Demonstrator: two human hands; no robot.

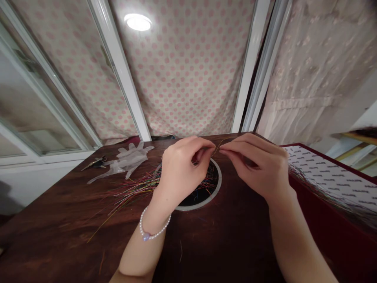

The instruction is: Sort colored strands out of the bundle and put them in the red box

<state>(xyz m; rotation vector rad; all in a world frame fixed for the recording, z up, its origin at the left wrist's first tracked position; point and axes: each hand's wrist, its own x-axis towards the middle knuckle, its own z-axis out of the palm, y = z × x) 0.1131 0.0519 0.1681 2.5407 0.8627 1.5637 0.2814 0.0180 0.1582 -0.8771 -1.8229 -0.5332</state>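
My left hand (185, 167), with a pearl bracelet (154, 236) on its wrist, pinches thumb and forefinger together over a round dark dish (198, 201). A thin yellowish wire (218, 148) shows between the two hands. My right hand (259, 165) is closed in a pinch on this wire, close to the left fingertips. The wire's exact ends are too fine to follow. Behind and left of my left hand, a loose bundle of thin coloured wires (132, 188) fans out on the table. Short coloured wire pieces lie inside the dish, partly hidden by my left hand.
A clear plastic glove (129, 157) lies at the back left of the dark wooden table (67, 212), beside pliers-like tools (96, 162). At the right, a dark red box (321, 224) with a white printed lining holds more wires (324, 194). Curtained sliding doors stand behind.
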